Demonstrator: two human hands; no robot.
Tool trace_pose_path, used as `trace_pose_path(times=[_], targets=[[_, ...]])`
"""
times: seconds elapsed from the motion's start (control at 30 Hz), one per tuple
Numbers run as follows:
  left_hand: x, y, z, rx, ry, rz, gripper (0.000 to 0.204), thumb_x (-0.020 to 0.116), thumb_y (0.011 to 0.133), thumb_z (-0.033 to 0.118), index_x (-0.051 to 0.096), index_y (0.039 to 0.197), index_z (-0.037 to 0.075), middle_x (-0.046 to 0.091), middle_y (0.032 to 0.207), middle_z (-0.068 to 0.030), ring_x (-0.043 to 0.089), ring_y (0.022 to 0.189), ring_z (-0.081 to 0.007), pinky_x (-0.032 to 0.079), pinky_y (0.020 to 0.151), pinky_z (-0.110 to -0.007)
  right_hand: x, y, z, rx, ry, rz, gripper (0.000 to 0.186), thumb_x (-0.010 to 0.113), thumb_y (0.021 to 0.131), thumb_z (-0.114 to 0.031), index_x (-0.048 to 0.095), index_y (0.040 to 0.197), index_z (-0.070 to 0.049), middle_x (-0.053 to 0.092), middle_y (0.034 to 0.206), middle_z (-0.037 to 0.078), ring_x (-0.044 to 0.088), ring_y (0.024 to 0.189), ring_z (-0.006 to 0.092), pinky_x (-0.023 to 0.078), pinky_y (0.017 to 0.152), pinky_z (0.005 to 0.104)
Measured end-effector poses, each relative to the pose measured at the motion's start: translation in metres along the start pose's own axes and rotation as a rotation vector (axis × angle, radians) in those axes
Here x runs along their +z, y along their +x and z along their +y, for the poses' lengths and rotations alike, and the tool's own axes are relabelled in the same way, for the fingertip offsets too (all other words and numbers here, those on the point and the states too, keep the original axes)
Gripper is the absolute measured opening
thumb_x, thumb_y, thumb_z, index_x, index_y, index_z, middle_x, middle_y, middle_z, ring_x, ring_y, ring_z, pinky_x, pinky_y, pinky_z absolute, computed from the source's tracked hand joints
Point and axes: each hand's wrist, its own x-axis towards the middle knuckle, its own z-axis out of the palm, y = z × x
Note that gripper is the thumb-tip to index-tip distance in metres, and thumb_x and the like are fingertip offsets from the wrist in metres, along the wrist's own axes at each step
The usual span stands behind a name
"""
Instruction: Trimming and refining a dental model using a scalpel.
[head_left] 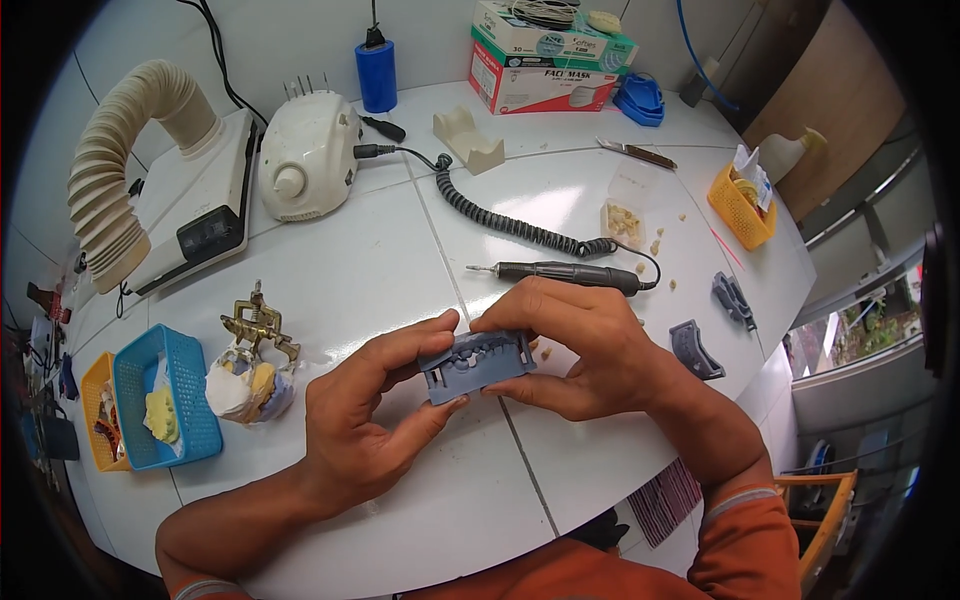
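My left hand point(370, 420) and my right hand point(570, 360) grip a grey-blue dental model point(470, 362) between fingers and thumbs, above the white tiled table, with a row of moulded teeth facing up. Just beyond it lies a black rotary handpiece point(560, 275) on a coiled cord. A few small tan pieces point(543, 350) are beside my right hand. To the right lie two more grey pieces point(695, 350) point(733, 300). Left of my hands stands a brass articulator point(256, 322) with a white and yellow cast point(240, 390).
Blue basket point(200, 420) and yellow basket point(100, 370) at left; extractor hose point(110, 200), white drill unit point(305, 170), blue cylinder point(377, 75), cream rest point(465, 140), stacked boxes point(540, 90), knife point(637, 153), small clear box point(623, 220) and orange basket point(735, 210) toward the back and right.
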Motion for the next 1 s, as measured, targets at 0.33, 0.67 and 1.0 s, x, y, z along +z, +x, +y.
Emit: trace_pose_path(times=[0.33, 0.67, 1.0], targets=[[-0.001, 0.001, -0.002, -0.014, -0.027, -0.002, 0.059, 0.079, 0.09, -0.01, 0.059, 0.144, 0.002, 0.059, 0.146, -0.0209, 0.062, 0.138, -0.0308, 0.056, 0.116, -0.044, -0.001, 0.0, 0.001, 0.022, -0.013, 0.003, 0.044, 0.094, 0.078, -0.012, 0.075, 0.116, 0.001, 0.076, 0.103, 0.014, 0.077, 0.09, 0.0267, 0.062, 0.079, 0.035], [-0.002, 0.001, -0.001, -0.038, -0.038, -0.016, 0.057, 0.079, 0.09, -0.011, 0.059, 0.143, -0.001, 0.06, 0.145, -0.0205, 0.062, 0.138, -0.0293, 0.055, 0.116, -0.043, -0.001, 0.0, 0.001, -0.009, -0.015, 0.007, 0.041, 0.091, 0.082, -0.009, 0.073, 0.118, -0.002, 0.07, 0.102, 0.01, 0.074, 0.085, 0.0247, 0.061, 0.074, 0.0352], [0.008, 0.003, 0.002, -0.076, -0.055, 0.097, 0.056, 0.089, 0.084, 0.0, 0.066, 0.135, 0.0, 0.069, 0.133, -0.0158, 0.072, 0.12, -0.0236, 0.061, 0.1, -0.034, 0.0, -0.001, -0.001, -0.005, -0.028, -0.003, 0.045, 0.094, 0.076, -0.01, 0.077, 0.117, -0.001, 0.076, 0.104, 0.014, 0.077, 0.091, 0.0283, 0.063, 0.078, 0.0358]])
